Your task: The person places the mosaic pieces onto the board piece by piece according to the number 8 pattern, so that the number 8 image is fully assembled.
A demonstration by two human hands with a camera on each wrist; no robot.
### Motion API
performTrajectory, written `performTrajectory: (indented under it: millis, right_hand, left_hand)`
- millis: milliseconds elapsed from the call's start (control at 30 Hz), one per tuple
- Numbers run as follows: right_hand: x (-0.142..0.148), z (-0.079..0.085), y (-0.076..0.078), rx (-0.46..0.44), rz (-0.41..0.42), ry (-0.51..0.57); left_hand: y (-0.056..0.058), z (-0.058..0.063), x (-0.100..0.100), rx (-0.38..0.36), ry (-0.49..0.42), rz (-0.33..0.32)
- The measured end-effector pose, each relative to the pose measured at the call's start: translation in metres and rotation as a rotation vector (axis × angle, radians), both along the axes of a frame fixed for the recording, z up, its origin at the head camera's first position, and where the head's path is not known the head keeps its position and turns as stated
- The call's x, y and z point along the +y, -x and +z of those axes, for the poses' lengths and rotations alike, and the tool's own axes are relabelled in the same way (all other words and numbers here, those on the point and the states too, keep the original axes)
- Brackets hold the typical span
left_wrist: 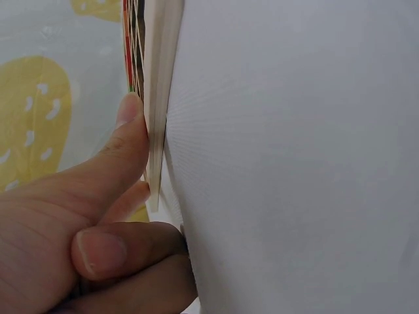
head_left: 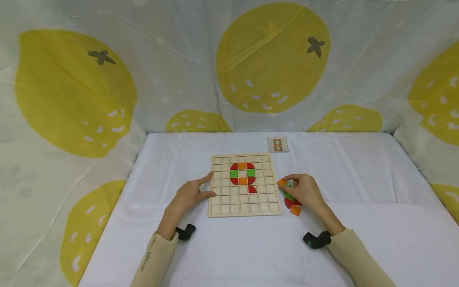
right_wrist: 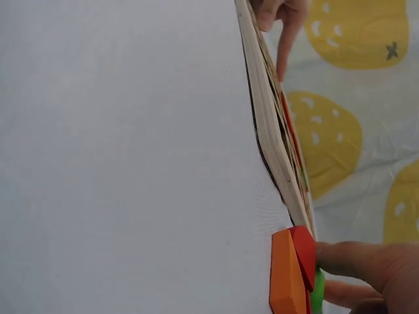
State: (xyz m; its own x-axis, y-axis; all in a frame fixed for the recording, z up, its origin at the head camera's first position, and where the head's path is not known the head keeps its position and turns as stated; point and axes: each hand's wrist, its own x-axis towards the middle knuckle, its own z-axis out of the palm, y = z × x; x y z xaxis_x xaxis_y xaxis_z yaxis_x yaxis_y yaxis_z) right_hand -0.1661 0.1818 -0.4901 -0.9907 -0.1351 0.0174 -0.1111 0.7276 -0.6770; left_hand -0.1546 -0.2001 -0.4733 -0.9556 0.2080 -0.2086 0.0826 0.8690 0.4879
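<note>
White cloth (head_left: 358, 171) bears a card (head_left: 277, 144) beyond the board (head_left: 234, 200).

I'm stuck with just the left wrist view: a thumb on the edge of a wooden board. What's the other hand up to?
Observer: The right hand pinches an orange piece just off the right side of the board.
Visitor: I see thin slivers of colour on the board. What shape do they make?
Observer: From the head view, eight red, orange and green pieces form a ring, with a single red piece below its right side.
Visitor: Is anything lying past the board?
Observer: Yes, a small card near its far right corner, with a coloured pattern on a grid.
</note>
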Motion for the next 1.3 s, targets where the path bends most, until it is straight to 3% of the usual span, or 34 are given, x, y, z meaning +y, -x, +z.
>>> performTrajectory:
  millis: [133, 667, 1300]
  right_hand:
    - [-0.0012, -0.0019, 0.0001, 0.025, 0.001, 0.006]
    - [0.0050, -0.0040, 0.0021, -0.023, -0.003, 0.029]
    - [0.0068, -0.0027, 0.0032, 0.013, -0.019, 0.066]
  left_hand:
    - [0.0000, 0.0004, 0.0000, -0.007, 0.002, 0.000]
    - [0.0001, 0.0003, 0.0015, -0.019, 0.012, 0.006]
    - [0.0006, 0.0016, 0.0010, -0.007, 0.007, 0.006]
